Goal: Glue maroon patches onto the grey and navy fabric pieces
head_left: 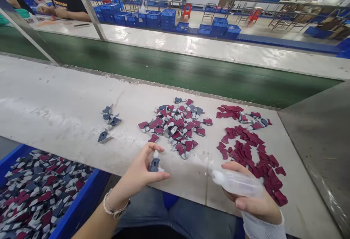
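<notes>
My left hand (144,164) is closed on a small grey and white plastic part (154,163), pinched upright above the near edge of the worktable (82,97). In my right hand (251,199) is a translucent squeeze bottle (237,183), tilted with its white tip pointing left toward the other hand. Beyond my hands lies a heap of grey-white parts with maroon faces (177,122). Loose maroon pieces (246,148) are scattered on the right, close to the bottle. A few grey and white parts (109,120) sit apart on the left.
A blue crate (90,191) full of similar parts stands at the lower left. Behind the table runs a green conveyor belt (164,71). A metal panel (319,129) rises at the right. Across the belt, a person (71,2) works at another table. Blue bins (153,18) stand farther back.
</notes>
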The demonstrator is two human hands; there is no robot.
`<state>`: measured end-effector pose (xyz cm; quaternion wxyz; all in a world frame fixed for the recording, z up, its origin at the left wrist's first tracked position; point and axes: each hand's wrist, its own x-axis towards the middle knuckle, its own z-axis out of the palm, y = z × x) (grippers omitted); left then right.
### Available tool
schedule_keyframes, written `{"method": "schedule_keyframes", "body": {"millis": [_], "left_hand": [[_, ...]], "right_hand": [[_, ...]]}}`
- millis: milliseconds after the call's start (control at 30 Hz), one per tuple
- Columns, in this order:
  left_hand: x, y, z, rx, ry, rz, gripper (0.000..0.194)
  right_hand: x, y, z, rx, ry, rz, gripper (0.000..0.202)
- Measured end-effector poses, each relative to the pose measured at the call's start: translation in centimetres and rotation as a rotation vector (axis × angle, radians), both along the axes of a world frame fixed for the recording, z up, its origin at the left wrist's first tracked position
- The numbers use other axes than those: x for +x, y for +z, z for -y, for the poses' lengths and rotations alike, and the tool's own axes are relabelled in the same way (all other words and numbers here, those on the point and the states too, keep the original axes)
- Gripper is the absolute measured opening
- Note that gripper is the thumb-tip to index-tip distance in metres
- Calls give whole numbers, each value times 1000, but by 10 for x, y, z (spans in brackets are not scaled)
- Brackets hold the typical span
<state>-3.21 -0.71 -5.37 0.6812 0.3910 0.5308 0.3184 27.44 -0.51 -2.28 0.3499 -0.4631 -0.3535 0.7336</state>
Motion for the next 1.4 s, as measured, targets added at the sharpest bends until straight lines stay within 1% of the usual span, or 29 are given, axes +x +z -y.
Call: {"method": "schedule_keyframes", "body": {"millis": [67, 133, 200, 267, 300, 400, 467, 533, 600, 667, 767, 833, 900, 967, 1067, 1167, 1400], "left_hand": [[12, -1, -3, 17, -3, 15, 56], [20, -2, -6, 4, -46, 123, 61], [26, -2, -6, -6, -91, 231, 63], [31, -3, -4, 6, -120, 269, 56], [34, -3, -2, 16, -123, 268, 54], [40, -6, 5, 65, -123, 195, 60], [41, -7, 9, 113, -112, 106, 62], [41, -4, 14, 154, -95, 9, 59], [41, 1, 19, 172, -84, -53, 54], [41, 6, 23, 179, -95, -85, 51], [41, 10, 25, 207, -126, -116, 49], [41, 11, 26, 236, -144, -135, 47], [41, 11, 27, 256, -157, -153, 45], [41, 11, 27, 264, -164, -168, 44], [39, 11, 28, 266, -174, -168, 46], [39, 12, 27, 267, -183, -157, 48], [40, 14, 25, 275, -179, -159, 48]], "right_hand": [[0, -1, -4, 69, 3, 33, 50], [-3, -1, -7, 109, 50, 25, 51], [-6, -1, -10, 104, 134, -17, 53], [-10, 1, -9, 106, 206, -36, 51], [-12, 2, -8, 108, 212, -18, 49], [-14, 7, -2, 145, 164, 147, 46], [-15, 13, 2, 190, 188, 297, 45], [-20, 21, 7, 215, 224, 430, 41], [-28, 31, 13, 232, 200, 505, 36], [-39, 39, 17, 331, 175, 524, 33], [-52, 46, 19, 525, 158, 580, 27], [-57, 47, 19, 583, 153, 647, 24], [-62, 49, 19, 596, 149, 692, 24], [-66, 51, 20, 583, 150, 674, 22], [-73, 56, 20, 514, 141, 645, 19], [-77, 60, 20, 467, 127, 663, 17], [-76, 59, 19, 542, 161, 623, 20]]}}
